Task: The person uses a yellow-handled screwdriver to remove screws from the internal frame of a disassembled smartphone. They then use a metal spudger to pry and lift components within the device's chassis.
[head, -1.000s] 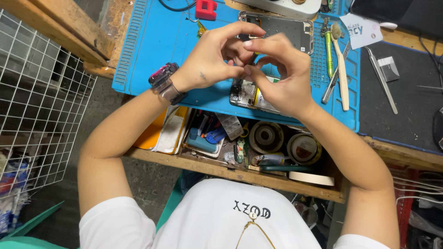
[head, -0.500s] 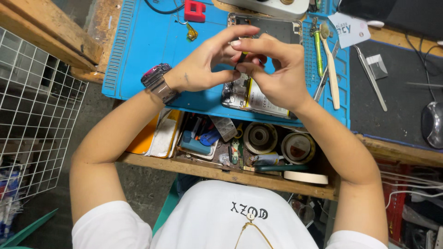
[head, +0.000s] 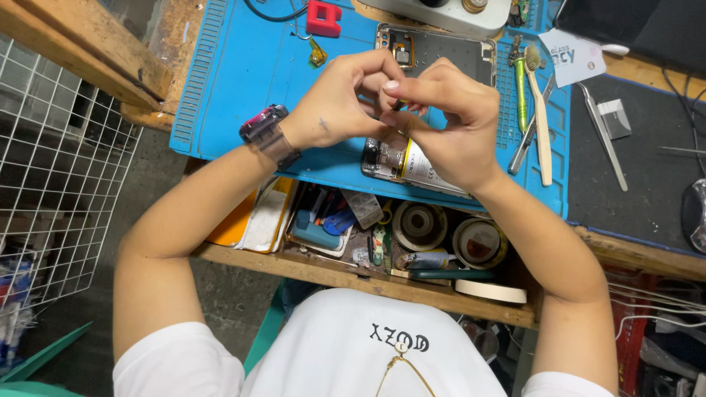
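Left hand [head: 340, 99] and right hand [head: 448, 121] pinch together above opened phone [head: 412, 158].

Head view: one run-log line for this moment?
left hand: pinching tiny part | right hand: fingertips meeting left | below: opened phone on blue mat

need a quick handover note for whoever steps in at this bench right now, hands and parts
Left hand: raised over the blue mat, fingertips pinched against the right hand's; what they grip is too small to tell.
Right hand: same pinch, above the opened phone.
Done: phone's back is off, insides exposed; back cover lies further up the mat.
Left: phone not closed. Tweezers and drawer of tape rolls within reach.
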